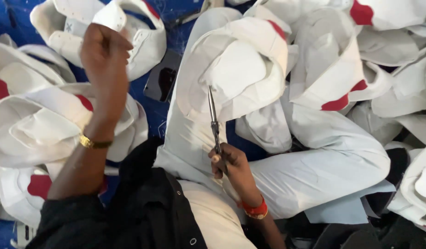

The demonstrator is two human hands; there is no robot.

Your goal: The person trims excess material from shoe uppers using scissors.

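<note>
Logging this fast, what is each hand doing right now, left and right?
Left hand: closed, gripping a white fabric piece.
Right hand: closed around scissors, blades shut and pointing away.

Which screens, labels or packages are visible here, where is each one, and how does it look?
Phone screen: lies on the blue cloth between the white fabric pieces, right of the left hand; a dark, glossy rectangle, switched off.
No packages, labels or signs show.
</note>
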